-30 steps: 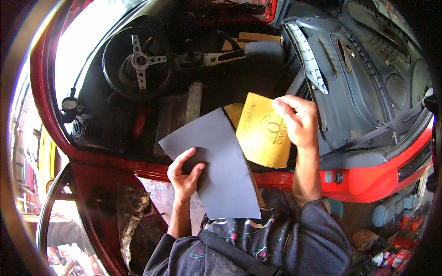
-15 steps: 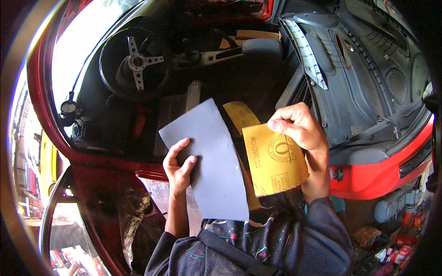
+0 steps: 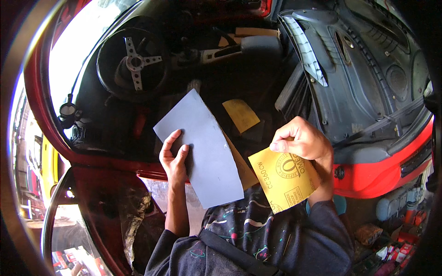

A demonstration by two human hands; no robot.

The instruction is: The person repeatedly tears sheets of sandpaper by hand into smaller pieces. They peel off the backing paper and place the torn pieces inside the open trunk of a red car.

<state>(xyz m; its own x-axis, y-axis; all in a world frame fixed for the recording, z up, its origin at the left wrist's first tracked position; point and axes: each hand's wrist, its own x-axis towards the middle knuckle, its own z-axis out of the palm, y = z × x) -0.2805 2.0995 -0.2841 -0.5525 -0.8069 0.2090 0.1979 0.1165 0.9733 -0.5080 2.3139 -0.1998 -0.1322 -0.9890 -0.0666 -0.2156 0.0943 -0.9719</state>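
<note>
Holding a yellow piece [image 3: 281, 177] of printed paper apart from a larger grey sheet [image 3: 202, 152]

The yellow piece hangs tilted in front of your right forearm, its lower edge slightly ragged. Your right hand [image 3: 301, 140] has thumb and curled fingers pinched together on its upper edge. Just to the left, your left hand [image 3: 175, 158] is clamped on the left edge of the grey sheet; thumb and forefinger show on the grey face, and the other fingers are hidden. A brownish layer [image 3: 241, 161] shows behind its right edge; whether it is joined to the sheet, you cannot tell from here.

To handle both well, a light pinch near the edges is probably best, with the sheet kept flat so that it does not crease.

Beyond your hands, a second yellow piece [image 3: 241, 116] lies loose inside the car. Farther out are a steering wheel [image 3: 134, 62] at upper left and a dark moulded panel [image 3: 359, 69] at upper right.

Compared with a second ago, your right hand is lower and closer to your body, the grey sheet sits slightly farther left, and the loose piece, then partly covered, is in full view.
</note>
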